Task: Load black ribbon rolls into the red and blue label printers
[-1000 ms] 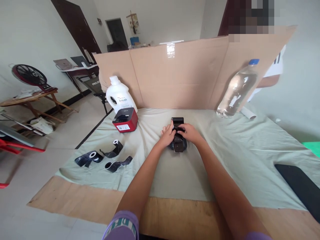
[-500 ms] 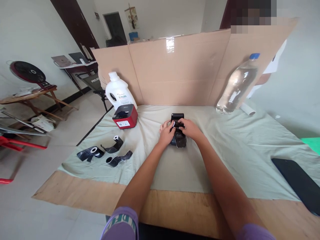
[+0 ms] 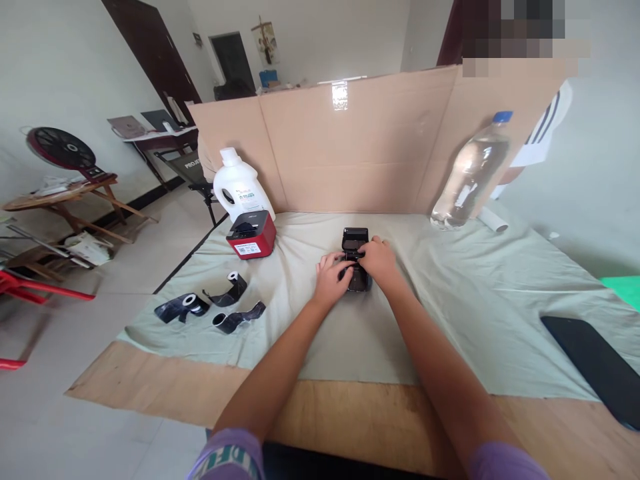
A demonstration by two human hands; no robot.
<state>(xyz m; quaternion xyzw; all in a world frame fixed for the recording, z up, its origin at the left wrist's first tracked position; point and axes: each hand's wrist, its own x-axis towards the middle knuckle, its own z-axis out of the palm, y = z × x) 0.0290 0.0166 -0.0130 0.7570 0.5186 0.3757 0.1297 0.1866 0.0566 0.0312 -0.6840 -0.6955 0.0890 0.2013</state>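
A small black printer-like device (image 3: pixel 359 283) sits on the cloth with its lid (image 3: pixel 355 235) raised at the back. A black roll (image 3: pixel 353 256) lies across the device's opening, mostly covered by fingers. My left hand (image 3: pixel 330 279) grips the roll's left end with thumb and fingertips, its wrist low over the cloth. From the right, my right hand (image 3: pixel 379 260) pinches the other end. How deep the roll sits in the device is hidden by my fingers.
Three loose black rolls (image 3: pixel 193 305) with trailing strips lie at the left. Behind them stand a red-and-black box-shaped device (image 3: pixel 259 241) and a white jug (image 3: pixel 243 187). A water bottle (image 3: pixel 470 177) leans against the cardboard panel (image 3: pixel 350 157); a black phone (image 3: pixel 595 367) lies at right.
Both hands have shifted slightly over the device with the roll. The black strip that hung over the device's front no longer shows there. The camera view has tilted a little.
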